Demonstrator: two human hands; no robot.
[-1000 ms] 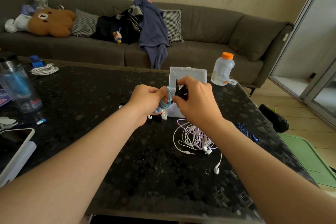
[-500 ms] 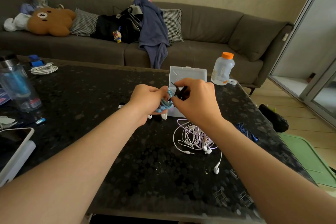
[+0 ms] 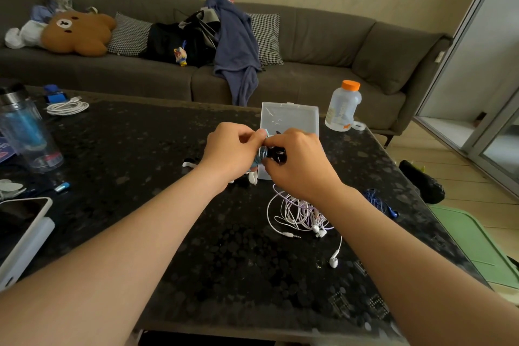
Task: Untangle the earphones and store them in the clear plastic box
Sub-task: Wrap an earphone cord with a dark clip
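So the dark speckled tabletop [image 3: 140, 149] fills most of my view, with the grey sofa [image 3: 309, 45] running along behind it at 12 o'clock. On the sofa there's a brown bear cushion [image 3: 77, 34] off at 10 o'clock and a blue garment [image 3: 236, 45] draped over the back.

The clear plastic box [image 3: 289, 116] sits open on the tabletop at about 12 o'clock from my hands, lid up, and my hands cover its near part. At 2 o'clock from the box is a bottle with an orange cap [image 3: 343, 106], and way over at 9 o'clock stands a clear tumbler [image 3: 26, 132].

My left hand [image 3: 229, 152] and right hand [image 3: 297, 163] are together just in front of the box. Both are pinched onto the blue earphones [image 3: 262, 153], a little wound-up bundle squeezed between my fingertips, plus something small and black that I can't make out against my right fingers. A white earbud [image 3: 252, 177] hangs just under my left hand.

At 6 o'clock from my right hand the white earphones [image 3: 297, 211] lie in a tangled heap on the tabletop, one loose bud [image 3: 333, 261] trailing off toward me. A dark blue cord [image 3: 376, 201] sits at 3 o'clock from that heap.
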